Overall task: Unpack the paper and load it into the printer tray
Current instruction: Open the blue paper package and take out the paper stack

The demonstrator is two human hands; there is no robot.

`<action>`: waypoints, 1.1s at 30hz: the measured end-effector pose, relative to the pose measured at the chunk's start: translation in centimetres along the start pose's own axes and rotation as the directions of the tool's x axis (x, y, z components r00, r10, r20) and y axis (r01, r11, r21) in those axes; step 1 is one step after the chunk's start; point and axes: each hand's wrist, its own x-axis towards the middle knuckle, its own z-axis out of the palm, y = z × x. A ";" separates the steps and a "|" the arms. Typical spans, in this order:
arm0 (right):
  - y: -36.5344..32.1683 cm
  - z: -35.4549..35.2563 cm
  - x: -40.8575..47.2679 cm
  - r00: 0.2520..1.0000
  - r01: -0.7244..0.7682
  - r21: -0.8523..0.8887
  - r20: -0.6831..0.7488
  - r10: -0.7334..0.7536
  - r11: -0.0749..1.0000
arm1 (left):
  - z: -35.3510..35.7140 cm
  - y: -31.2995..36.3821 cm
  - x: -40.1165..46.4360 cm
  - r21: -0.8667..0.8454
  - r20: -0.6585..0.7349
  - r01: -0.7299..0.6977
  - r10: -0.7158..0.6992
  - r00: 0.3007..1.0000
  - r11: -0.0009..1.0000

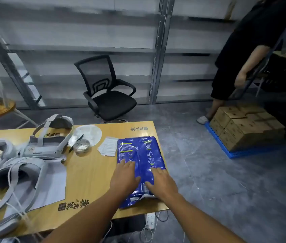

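Note:
A ream of paper in a shiny blue wrapper (139, 151) lies flat at the right end of the wooden table (89, 172). The wrapper's near end is torn, and white shows there. My left hand (123, 178) rests flat on the left half of the pack, fingers spread. My right hand (161, 183) lies on the right half, its thumb at the centre seam near the torn end. Neither hand is closed around the pack. No printer is in view.
White headsets (49, 137) with straps and cables cover the table's left side, beside a tape roll (81, 146), a pen and a crumpled paper (108, 146). A black office chair (107, 92) stands behind. A person in black stands by stacked cartons (244, 127) at the right.

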 end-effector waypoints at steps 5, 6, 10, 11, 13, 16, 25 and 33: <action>-0.7 2.4 0.4 0.999 -0.034 -0.007 0.011 0.034 0.999 | 0.7 -0.2 -0.4 -0.059 -0.059 0.055 -0.059 0.997 0.997; -1.0 3.1 0.3 0.998 -0.048 0.001 0.030 0.048 0.999 | 0.8 -0.3 -0.7 -0.066 -0.057 0.064 -0.068 0.996 0.996; -1.6 5.5 -0.3 0.994 -0.091 -0.020 0.062 0.092 0.996 | 0.6 -0.8 -1.8 -0.060 -0.093 0.080 -0.086 0.992 0.995; -1.7 5.9 -0.4 0.993 -0.103 -0.024 0.054 0.105 0.994 | 0.5 -0.8 -2.0 -0.056 -0.097 0.082 -0.087 0.991 0.995; -1.9 6.5 -0.2 0.989 -0.145 -0.010 0.022 0.145 0.989 | 0.4 -0.8 -2.4 -0.043 -0.104 0.080 -0.085 0.991 0.996; -1.9 6.9 0.3 0.979 -0.202 0.014 -0.023 0.203 0.979 | 0.2 -0.9 -2.7 -0.038 -0.095 0.083 -0.087 0.992 0.996; -2.0 8.1 1.2 0.975 -0.216 0.015 -0.056 0.217 0.976 | 1.3 -1.2 -2.5 -0.030 -0.078 0.074 -0.077 0.994 0.997; -1.8 8.2 1.4 0.955 -0.257 0.237 -0.084 0.284 0.937 | 3.5 -1.6 -2.0 -0.052 -0.092 0.042 -0.047 0.995 0.998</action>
